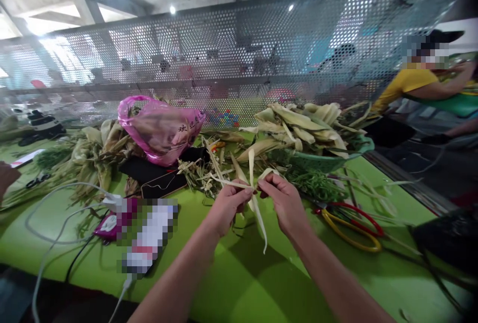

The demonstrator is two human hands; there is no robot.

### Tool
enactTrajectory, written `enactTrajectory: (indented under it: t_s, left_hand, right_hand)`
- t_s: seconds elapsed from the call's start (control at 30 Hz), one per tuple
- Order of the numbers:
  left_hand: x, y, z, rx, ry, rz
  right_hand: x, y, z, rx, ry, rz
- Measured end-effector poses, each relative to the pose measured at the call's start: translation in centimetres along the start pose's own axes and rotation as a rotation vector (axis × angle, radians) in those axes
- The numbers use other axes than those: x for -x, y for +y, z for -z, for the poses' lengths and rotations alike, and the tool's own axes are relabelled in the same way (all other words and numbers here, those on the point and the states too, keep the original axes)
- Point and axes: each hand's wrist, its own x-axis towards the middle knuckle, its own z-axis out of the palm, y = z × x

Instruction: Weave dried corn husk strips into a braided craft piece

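Observation:
My left hand (228,205) and my right hand (283,199) meet over the green table (242,283), both pinched on pale corn husk strips (251,183). One strip hangs down between the hands, others stick up and out to the left. Behind the hands lie loose husk scraps (197,168).
A green basket (321,160) heaped with husks stands behind to the right. A pink plastic bag (160,129) and a husk pile (93,154) lie at left. Red and yellow scissors (353,223) rest at right. Phones and white cables (56,213) lie front left. A person in yellow (414,84) sits far right.

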Motion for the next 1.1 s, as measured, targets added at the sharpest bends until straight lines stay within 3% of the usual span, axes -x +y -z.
enactTrajectory:
  t_s: [0.17,0.33,0.5,0.6,0.67,0.83,1.1]
  left_hand:
    - [-0.5,-0.5,0.3,-0.144,0.026,0.002]
    - [-0.6,-0.9,0.1,-0.202,-0.004,-0.002]
    - [-0.1,-0.9,-0.6,-0.226,-0.022,-0.119]
    - [0.0,-1.0,-0.5,-0.231,-0.02,-0.102]
    - [-0.2,-1.1,-0.2,-0.208,0.02,-0.079]
    - [-1.0,-1.4,1.0,-0.09,0.282,-0.151]
    - [-1.3,-1.7,1.0,0.048,0.302,-0.132]
  right_hand:
    - [0.0,-0.1,0.1,-0.14,-0.113,-0.121]
    - [-0.1,0.6,0.2,-0.159,-0.028,-0.142]
    - [-0.1,0.9,0.1,-0.165,0.036,-0.116]
    - [-0.2,0.6,0.2,-0.074,0.007,-0.09]
    - [-0.2,0.3,0.2,-0.023,-0.033,-0.1]
    - [0.0,-0.1,-0.4,-0.042,-0.159,-0.142]
    - [-0.4,1.4,-0.5,0.157,-0.217,-0.096]
